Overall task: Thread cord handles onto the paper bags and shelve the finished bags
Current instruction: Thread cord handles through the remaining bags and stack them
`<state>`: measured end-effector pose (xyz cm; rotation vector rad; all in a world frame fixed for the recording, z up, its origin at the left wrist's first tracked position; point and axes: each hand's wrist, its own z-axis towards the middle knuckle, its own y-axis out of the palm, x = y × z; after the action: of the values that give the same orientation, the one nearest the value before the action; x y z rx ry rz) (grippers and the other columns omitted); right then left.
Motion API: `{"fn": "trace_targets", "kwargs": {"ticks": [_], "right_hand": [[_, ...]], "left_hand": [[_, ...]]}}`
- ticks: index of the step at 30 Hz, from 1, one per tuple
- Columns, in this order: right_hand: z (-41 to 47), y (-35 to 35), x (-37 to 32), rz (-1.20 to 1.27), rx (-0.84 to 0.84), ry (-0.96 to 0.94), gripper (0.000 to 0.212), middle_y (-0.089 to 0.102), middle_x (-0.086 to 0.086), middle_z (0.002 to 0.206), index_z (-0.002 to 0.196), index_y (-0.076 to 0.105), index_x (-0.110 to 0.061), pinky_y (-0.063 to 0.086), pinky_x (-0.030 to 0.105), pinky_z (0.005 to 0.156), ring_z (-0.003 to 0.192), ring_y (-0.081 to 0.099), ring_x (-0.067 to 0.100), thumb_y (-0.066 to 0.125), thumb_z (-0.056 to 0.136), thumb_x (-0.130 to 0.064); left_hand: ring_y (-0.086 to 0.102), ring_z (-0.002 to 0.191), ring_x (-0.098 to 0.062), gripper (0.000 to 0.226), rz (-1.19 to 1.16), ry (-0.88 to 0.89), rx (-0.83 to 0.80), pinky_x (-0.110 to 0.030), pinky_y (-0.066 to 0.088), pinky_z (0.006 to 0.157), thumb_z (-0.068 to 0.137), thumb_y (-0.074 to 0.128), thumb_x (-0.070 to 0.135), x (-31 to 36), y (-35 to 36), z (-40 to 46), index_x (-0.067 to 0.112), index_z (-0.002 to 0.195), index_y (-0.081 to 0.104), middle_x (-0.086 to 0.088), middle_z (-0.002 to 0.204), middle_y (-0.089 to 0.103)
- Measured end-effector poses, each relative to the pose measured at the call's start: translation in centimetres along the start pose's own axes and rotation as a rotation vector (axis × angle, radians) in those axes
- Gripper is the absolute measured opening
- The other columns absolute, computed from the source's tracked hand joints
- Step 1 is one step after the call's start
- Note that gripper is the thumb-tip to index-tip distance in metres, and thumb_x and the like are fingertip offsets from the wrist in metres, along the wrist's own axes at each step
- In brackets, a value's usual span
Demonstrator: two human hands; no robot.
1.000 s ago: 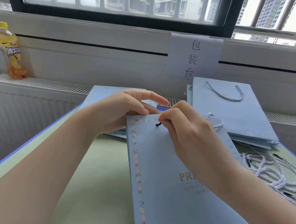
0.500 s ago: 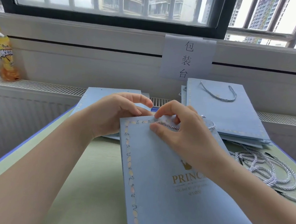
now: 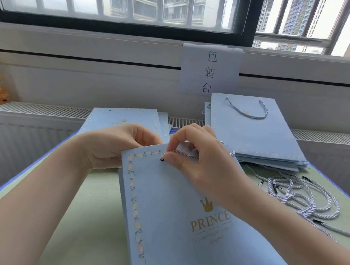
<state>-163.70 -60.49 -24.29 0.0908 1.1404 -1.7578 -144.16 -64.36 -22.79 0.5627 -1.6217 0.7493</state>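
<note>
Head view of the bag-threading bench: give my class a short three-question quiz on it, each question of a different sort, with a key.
1. True or false: the right hand pinches a twisted cord at the top edge of the blue paper bag.
2. Where do the loose cords lie? A) right of that bag B) left of it
3. Fill in: the left hand holds the bag's top ___ corner.

Key: 1 true; 2 A; 3 left.
</note>
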Motion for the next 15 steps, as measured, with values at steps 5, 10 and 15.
{"fn": "trace_targets", "kwargs": {"ticks": [5, 10, 15], "right_hand": [[0.2, -0.1, 1.0, -0.058, 0.026, -0.054, 0.012, 0.050, -0.015, 0.084, 0.082, 0.050, -0.031, 0.032, 0.016, 0.077, 0.086, 0.038, 0.011, 0.061, 0.089, -0.028], [0.3, 0.6, 2.2, -0.332, 0.218, -0.234, 0.029, 0.049, -0.011, 0.076, 0.083, 0.054, -0.011, 0.028, 0.021, 0.065, 0.075, 0.042, 0.015, 0.041, 0.091, -0.035], [0.1, 0.3, 2.5, -0.405, 0.276, -0.285, 0.024, 0.060, 0.002, 0.078, 0.085, 0.052, -0.008, 0.040, 0.026, 0.060, 0.068, 0.054, 0.021, 0.041, 0.092, -0.028]], "left_hand": [[0.063, 0.052, -0.014, 0.020, -0.014, -0.004, 0.010, -0.019, 0.050, 0.049, 0.072, 0.055, -0.003, 0.1, 0.3, 0.1, 0.008, 0.069, 0.072, -0.007, 0.066, 0.067], [0.063, 0.058, -0.016, 0.014, -0.009, 0.019, 0.080, -0.023, 0.051, 0.054, 0.074, 0.065, 0.015, -0.1, 0.2, 0.2, 0.007, 0.082, 0.072, -0.010, 0.075, 0.067], [0.067, 0.077, -0.023, 0.045, 0.011, 0.009, 0.201, -0.025, 0.054, 0.065, 0.088, 0.053, 0.042, -0.1, 0.4, 0.1, 0.003, 0.102, 0.070, -0.017, 0.095, 0.070]]}}
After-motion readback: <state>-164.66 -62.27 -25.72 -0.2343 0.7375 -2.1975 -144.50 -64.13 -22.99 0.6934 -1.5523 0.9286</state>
